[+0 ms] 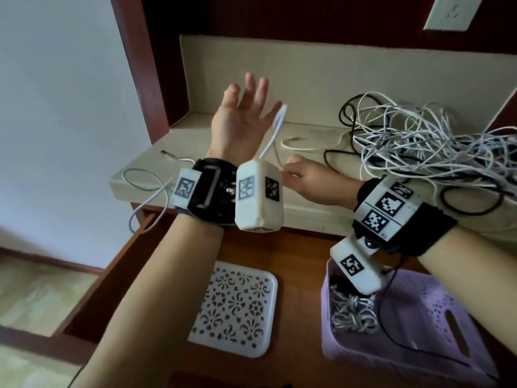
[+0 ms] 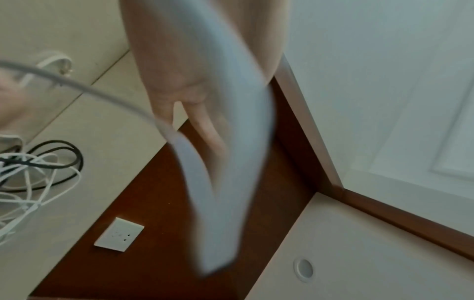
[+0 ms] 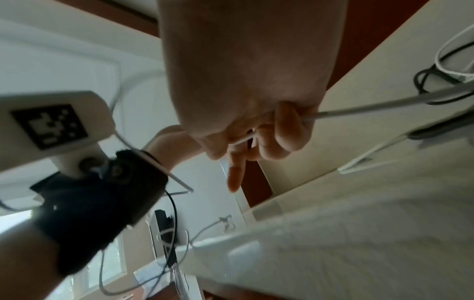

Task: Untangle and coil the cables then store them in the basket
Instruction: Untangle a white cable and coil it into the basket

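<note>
Left fingers: my left hand is raised with its fingers spread straight, a white cable looped over it.
Right fingers: my right hand curls tight round that cable, pinching it.
Cables: the tangled heap sits on the shelf; one coil lies in the purple basket.
Doing it well: I'd keep the loops even and the feed taut but gentle, so the heap doesn't drag.

Home: wooden drawer unit, wall socket

2 hands, 1 basket, 1 lid, 1 socket
</note>
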`<state>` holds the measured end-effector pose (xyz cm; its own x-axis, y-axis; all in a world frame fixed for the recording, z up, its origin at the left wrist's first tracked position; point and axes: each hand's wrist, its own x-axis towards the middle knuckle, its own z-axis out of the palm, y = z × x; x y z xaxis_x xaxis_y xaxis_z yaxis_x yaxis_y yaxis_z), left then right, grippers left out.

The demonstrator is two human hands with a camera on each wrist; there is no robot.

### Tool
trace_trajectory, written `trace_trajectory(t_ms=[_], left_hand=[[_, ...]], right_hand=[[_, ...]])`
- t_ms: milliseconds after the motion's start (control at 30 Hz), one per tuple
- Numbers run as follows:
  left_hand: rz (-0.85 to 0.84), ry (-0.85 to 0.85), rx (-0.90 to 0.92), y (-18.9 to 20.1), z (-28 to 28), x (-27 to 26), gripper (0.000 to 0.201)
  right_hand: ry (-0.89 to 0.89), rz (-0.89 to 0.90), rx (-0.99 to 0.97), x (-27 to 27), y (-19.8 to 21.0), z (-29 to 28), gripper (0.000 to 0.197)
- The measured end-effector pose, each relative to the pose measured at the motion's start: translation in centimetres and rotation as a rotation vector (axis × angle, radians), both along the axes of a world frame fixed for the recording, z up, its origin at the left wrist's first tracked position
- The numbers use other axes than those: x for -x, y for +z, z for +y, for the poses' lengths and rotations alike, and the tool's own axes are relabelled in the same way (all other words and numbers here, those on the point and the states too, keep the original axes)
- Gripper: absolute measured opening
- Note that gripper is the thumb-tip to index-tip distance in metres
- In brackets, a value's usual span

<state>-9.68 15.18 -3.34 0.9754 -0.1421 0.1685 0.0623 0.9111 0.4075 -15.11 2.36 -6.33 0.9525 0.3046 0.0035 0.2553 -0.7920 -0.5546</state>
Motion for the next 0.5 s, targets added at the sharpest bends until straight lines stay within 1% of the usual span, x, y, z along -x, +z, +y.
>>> trace_trajectory(t_ms=[67, 133, 167, 233, 300, 400, 467, 500], left_hand=[[0.102, 0.031, 0.06, 0.4, 0.4, 0.0, 0.036], [0.151, 0.018, 0.0, 0.6, 0.6, 0.3, 0.041], [0.153, -0.001, -0.086, 0.6, 0.8, 0.5, 0.041], [0.125, -0.035, -0.366, 0.4, 1.1, 1.0, 0.037], [0.084, -0.079, -0.682, 0.2, 1.5, 1.5, 0.033], [-0.01, -0.172, -1.046, 0.1, 1.9, 2.7, 0.03], [-0.105, -0.217, -1.203, -0.1, 1.7, 3.6, 0.02], [-0.141, -0.214, -1.222, -0.2, 1.4, 3.9, 0.015]], right_hand=[[-0.047, 0.016, -0.002, 0.2, -0.6, 0.1, 0.043], [-0.113, 0.033, -0.052, 0.0, -0.6, 0.3, 0.044], [-0.144, 0.041, -0.104, -0.3, -0.3, 0.3, 0.044], [-0.205, 0.054, -0.172, -0.9, 0.6, 0.1, 0.039], [-0.294, 0.064, -0.168, -1.5, 1.5, -0.3, 0.034], [-0.393, 0.08, -0.101, -2.4, 2.5, -0.8, 0.028], [-0.412, 0.091, -0.067, -2.8, 2.9, -0.7, 0.03], [-0.413, 0.096, -0.054, -3.0, 3.0, -0.6, 0.03]])
